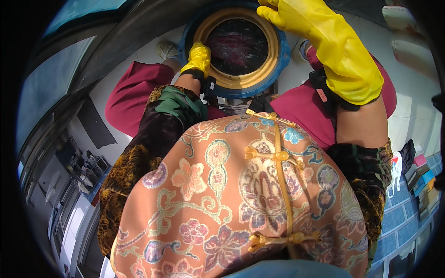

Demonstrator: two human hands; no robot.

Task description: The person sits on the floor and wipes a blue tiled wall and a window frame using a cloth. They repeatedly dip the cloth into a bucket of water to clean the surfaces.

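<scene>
A round tan basin [227, 78] sits inside a larger blue basin [243, 92] on the floor between my feet. Dark water or dark wet contents [240, 47] fill the tan basin, with reddish reflections or cloth showing. My left hand [199, 56], in a yellow rubber glove, rests at the left side of the tan rim; its fingertips are hidden, and whether it grips the rim cannot be seen. My right hand [278, 12], in a long yellow rubber glove, is over the upper right rim, partly cut off by the top edge of the view. Nothing shows in it.
My shoes [167, 50] flank the basins on pale floor tiles [405, 100]. A dark frame with a bluish glass panel [66, 69] stands close on the left. At the right, boxes [422, 187] and a white bag [395, 173] lie by blue tiling [396, 222].
</scene>
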